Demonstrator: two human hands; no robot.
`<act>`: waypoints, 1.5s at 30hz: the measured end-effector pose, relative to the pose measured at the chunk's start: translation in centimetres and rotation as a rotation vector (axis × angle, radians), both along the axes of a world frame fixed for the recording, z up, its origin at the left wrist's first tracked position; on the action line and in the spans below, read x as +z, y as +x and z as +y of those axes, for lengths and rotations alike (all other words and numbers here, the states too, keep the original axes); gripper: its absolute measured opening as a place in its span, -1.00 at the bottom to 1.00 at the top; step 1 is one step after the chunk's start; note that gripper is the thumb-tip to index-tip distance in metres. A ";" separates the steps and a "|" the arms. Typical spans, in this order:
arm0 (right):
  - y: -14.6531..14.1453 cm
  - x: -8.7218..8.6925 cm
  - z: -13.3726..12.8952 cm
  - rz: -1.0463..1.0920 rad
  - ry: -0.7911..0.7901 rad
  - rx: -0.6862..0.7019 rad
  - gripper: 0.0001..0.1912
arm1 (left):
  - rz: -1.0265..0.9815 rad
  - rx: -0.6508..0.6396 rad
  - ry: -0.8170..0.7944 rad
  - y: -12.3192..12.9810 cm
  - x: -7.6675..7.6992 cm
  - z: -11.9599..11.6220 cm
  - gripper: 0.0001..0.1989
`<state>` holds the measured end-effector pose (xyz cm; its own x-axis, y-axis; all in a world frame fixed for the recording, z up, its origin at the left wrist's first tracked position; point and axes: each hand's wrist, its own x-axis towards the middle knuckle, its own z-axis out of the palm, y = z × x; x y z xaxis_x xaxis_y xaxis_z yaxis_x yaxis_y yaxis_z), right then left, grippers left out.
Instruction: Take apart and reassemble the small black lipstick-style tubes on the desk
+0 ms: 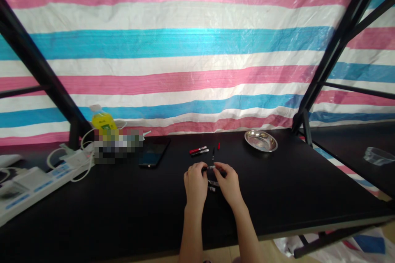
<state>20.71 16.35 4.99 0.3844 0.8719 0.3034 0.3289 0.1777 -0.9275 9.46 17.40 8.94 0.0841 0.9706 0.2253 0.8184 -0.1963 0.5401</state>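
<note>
A slim black marker [211, 167] with a pale printed band is held level between my two hands above the black table. My left hand [196, 181] has its fingers closed on the dark left end. My right hand [227, 180] pinches the other end. Just below the fingers lie a pale, partly hidden piece [213, 183] and the end of another black-and-silver marker [211, 189]. Beyond the hands are a red marker [197, 150] and a black marker [200, 153] side by side. A small red cap [219, 146] and a thin dark piece [213, 153] lie to their right.
A shiny metal dish [261, 141] stands at the back right. To the left are a dark tablet [154, 153], a yellow-labelled bottle [105, 125] and a white power strip [40, 187] with cables. A clear plastic container [379, 156] sits at the far right, past a black frame post [336, 55].
</note>
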 end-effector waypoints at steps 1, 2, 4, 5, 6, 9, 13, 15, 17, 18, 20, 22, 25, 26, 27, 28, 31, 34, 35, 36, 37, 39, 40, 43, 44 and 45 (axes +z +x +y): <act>0.0 -0.1 0.0 -0.037 -0.004 0.010 -0.78 | 0.009 0.000 -0.008 0.0 -0.1 0.0 -0.79; 0.0 -0.1 -0.1 -0.068 -0.009 0.017 -0.78 | 0.014 0.001 -0.016 -0.1 -0.1 0.0 -0.79; 0.0 -0.1 -0.1 -0.112 -0.021 0.024 -0.77 | 0.014 -0.001 -0.028 -0.1 -0.2 0.0 -0.78; 0.0 -0.1 -0.1 -0.125 -0.027 0.023 -0.76 | 0.011 -0.002 -0.031 -0.1 -0.2 0.0 -0.77; 0.0 -0.1 -0.1 -0.133 -0.031 0.021 -0.75 | 0.007 -0.005 -0.034 -0.2 -0.2 0.0 -0.76; -0.1 0.0 -0.2 -0.146 -0.042 0.014 -0.75 | 0.005 -0.008 -0.052 -0.2 -0.1 0.0 -0.74; -0.1 0.1 -0.2 -0.159 -0.045 0.017 -0.76 | 0.008 -0.004 -0.087 -0.2 0.1 -0.2 -0.75; -0.1 0.2 -0.3 -0.164 -0.046 0.017 -0.75 | 0.006 -0.003 -0.097 -0.2 0.1 -0.2 -0.75; -0.1 0.1 -0.3 -0.173 -0.055 0.017 -0.74 | 0.006 0.011 -0.092 -0.3 -0.1 -0.1 -0.75; -0.1 0.1 -0.2 -0.175 -0.059 0.014 -0.74 | 0.006 0.026 -0.088 -0.4 -0.2 0.0 -0.74; -0.1 0.2 -0.1 -0.167 -0.064 -0.014 -0.74 | 0.003 0.060 -0.081 -0.6 -0.3 0.2 -0.73; -0.1 0.3 0.2 -0.157 -0.066 -0.069 -0.74 | -0.013 0.090 -0.078 -1.0 -0.3 0.4 -0.71; 0.0 0.6 0.8 -0.189 -0.094 -0.173 -0.74 | -0.045 0.118 -0.064 -1.4 0.0 0.6 -0.72; 0.1 0.7 1.1 -0.214 -0.113 -0.207 -0.73 | -0.053 0.118 -0.053 -1.4 0.2 0.7 -0.73; 0.2 0.8 1.3 -0.240 -0.135 -0.238 -0.73 | -0.055 0.109 -0.038 -1.3 0.4 0.8 -0.74; 0.4 0.9 1.6 -0.267 -0.155 -0.262 -0.73 | -0.053 0.091 -0.020 -1.1 0.6 0.9 -0.75; 0.7 1.0 2.2 -0.333 -0.186 -0.287 -0.73 | -0.023 0.014 0.026 0.3 1.4 1.5 -0.80; 0.9 0.9 2.9 -0.374 -0.214 -0.268 -0.69 | 0.032 -0.078 0.043 2.0 1.9 2.5 -0.78; 1.0 0.9 3.1 -0.381 -0.226 -0.254 -0.68 | 0.061 -0.124 0.030 2.4 1.9 2.9 -0.76; 1.1 0.9 3.5 -0.385 -0.235 -0.237 -0.67 | 0.091 -0.147 0.017 2.8 2.0 3.2 -0.74; 1.2 1.0 3.8 -0.384 -0.240 -0.217 -0.67 | 0.121 -0.161 -0.001 3.0 1.9 3.5 -0.73; 1.5 1.0 4.6 -0.369 -0.233 -0.173 -0.67 | 0.169 -0.158 -0.033 3.3 1.8 4.0 -0.73; 1.6 1.0 5.0 -0.353 -0.225 -0.153 -0.68 | 0.181 -0.149 -0.047 3.3 1.8 4.2 -0.73; 2.1 1.0 6.2 -0.300 -0.200 -0.111 -0.71 | 0.177 -0.130 -0.069 3.3 1.5 4.4 -0.72; 2.2 1.0 6.5 -0.290 -0.197 -0.103 -0.71 | 0.171 -0.128 -0.075 3.3 1.4 4.5 -0.73; 2.3 1.0 6.9 -0.287 -0.201 -0.095 -0.72 | 0.165 -0.126 -0.078 3.3 1.3 4.5 -0.74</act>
